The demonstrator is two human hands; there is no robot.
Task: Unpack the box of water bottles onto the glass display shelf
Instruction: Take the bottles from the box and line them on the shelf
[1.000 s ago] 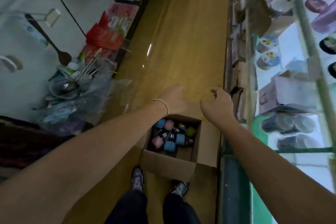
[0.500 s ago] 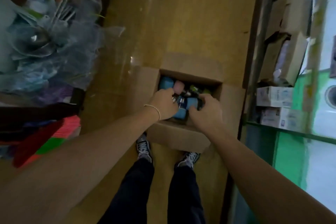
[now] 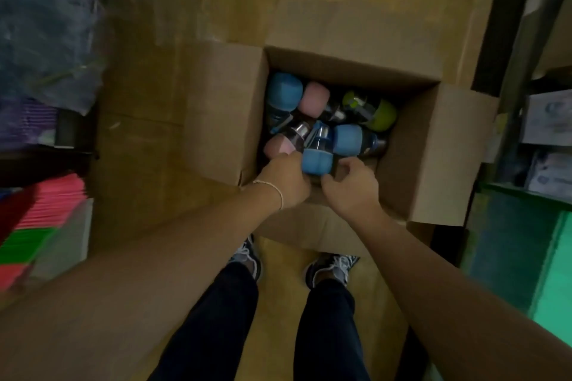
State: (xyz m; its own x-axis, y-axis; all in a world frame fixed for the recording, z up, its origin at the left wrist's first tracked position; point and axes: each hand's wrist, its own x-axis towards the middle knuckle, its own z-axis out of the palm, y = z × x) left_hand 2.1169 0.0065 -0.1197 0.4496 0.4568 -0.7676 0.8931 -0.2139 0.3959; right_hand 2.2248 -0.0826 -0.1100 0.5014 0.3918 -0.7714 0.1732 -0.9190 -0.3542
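An open cardboard box (image 3: 433,145) sits on the wooden floor in front of my feet, with its flaps spread. Inside lie several water bottles with blue, pink and green sleeves. My left hand (image 3: 286,182) grips a blue-sleeved bottle (image 3: 317,161) at the box's near edge and lifts its end. My right hand (image 3: 351,185) is beside that bottle on its right, with fingers curled and touching its underside. A second blue bottle (image 3: 348,140), a pink bottle (image 3: 314,99) and a green bottle (image 3: 382,116) lie further in.
A shelf unit with small white boxes (image 3: 546,120) and a green panel (image 3: 523,244) stands on the right. Plastic-wrapped goods (image 3: 46,25) and a stack of pink and green items (image 3: 40,226) crowd the left. My two shoes (image 3: 247,258) stand just before the box.
I have bent lower over the box, which looks larger now. My left hand has closed on the blue bottle and raised its end; my right hand has moved in beside it.
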